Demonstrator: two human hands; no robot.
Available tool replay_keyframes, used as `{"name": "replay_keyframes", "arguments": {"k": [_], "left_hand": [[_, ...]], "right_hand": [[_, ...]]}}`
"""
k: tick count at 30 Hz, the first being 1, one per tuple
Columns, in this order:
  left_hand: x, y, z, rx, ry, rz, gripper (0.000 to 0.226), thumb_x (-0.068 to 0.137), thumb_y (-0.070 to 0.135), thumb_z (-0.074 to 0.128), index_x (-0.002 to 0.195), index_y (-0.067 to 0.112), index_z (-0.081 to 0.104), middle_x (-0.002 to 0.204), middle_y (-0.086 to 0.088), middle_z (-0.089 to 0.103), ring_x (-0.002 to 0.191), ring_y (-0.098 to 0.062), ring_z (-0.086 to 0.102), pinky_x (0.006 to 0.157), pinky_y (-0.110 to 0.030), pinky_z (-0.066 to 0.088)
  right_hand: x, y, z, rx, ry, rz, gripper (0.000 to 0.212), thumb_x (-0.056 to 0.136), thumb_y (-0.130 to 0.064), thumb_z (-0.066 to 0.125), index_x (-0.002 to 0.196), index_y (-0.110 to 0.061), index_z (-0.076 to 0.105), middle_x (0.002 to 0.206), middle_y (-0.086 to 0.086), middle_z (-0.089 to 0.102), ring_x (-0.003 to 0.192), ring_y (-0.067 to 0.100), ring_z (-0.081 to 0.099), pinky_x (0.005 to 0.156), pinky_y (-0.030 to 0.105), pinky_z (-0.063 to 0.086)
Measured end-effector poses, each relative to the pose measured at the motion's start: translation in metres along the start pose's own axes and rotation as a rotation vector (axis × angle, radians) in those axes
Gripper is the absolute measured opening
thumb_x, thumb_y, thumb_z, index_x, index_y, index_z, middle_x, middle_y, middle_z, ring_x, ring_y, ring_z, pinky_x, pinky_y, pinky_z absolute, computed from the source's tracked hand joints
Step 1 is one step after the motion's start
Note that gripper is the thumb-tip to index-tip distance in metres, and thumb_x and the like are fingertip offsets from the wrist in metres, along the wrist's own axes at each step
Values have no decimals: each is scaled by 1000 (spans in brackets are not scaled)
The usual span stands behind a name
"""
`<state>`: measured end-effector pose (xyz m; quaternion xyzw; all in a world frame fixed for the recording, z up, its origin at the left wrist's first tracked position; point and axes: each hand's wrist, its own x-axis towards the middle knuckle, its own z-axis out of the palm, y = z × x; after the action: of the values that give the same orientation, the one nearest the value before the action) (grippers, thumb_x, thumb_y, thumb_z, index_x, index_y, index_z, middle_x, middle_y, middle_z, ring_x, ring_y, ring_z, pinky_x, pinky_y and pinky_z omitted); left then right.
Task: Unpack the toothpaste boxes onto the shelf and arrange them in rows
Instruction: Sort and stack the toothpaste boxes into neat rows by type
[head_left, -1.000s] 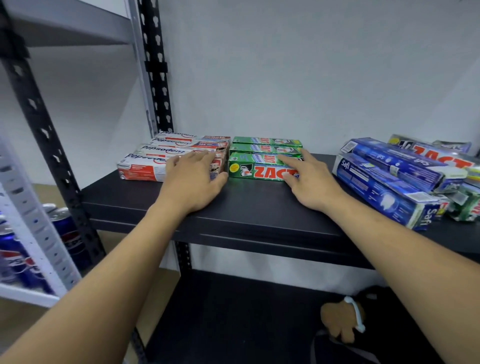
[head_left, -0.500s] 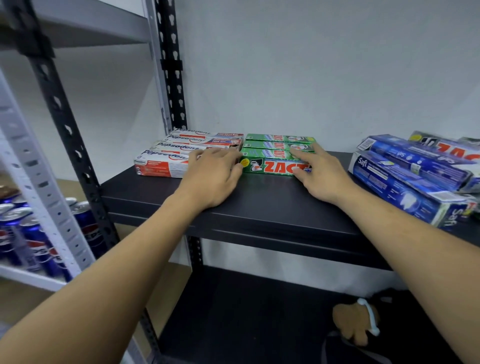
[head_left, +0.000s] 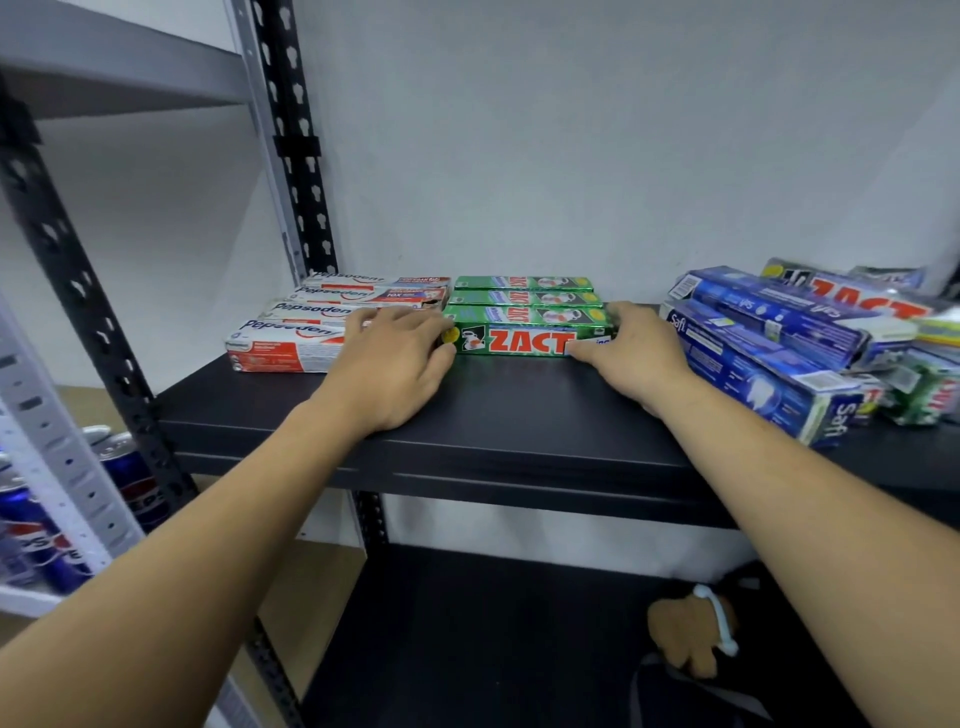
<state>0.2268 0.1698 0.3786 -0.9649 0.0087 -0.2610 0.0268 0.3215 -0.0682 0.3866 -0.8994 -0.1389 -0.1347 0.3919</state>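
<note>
Left grip (head_left: 395, 358) and right grip (head_left: 634, 353), both with fingers straight and clamped on nothing, press the two ends of the front green Zact box (head_left: 524, 340) lying between them on the black shelf (head_left: 519, 415). We judge that even inward pressure would square it with the Zact row behind. The carton is glossy green with red lettering. Pepsodent boxes (head_left: 291, 343) lie left of the left grip, and loose blue Soft boxes (head_left: 753, 364) lie beyond the right grip.

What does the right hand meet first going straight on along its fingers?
The front green ZACT box: the right hand touches its right end. More green boxes lie behind it.
</note>
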Motion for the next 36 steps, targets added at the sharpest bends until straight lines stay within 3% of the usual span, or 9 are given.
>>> {"name": "replay_keyframes", "arguments": {"k": [5, 36], "left_hand": [[-1, 1, -1, 13, -3, 18, 61, 93, 49, 21, 139, 23, 53, 147, 4, 50, 137, -20, 38, 111, -44, 15], [1, -1, 1, 14, -19, -6, 72, 89, 61, 14, 144, 28, 47, 151, 9, 44, 139, -19, 34, 110, -48, 16]], "right_hand": [[-1, 1, 0, 11, 18, -3, 37, 85, -29, 73, 120, -17, 66, 120, 2, 69, 104, 21, 63, 74, 25, 42], [-1, 1, -1, -3, 32, -25, 45, 88, -29, 71, 129, -14, 60, 126, 5, 65, 110, 23, 61, 83, 30, 47]]}}
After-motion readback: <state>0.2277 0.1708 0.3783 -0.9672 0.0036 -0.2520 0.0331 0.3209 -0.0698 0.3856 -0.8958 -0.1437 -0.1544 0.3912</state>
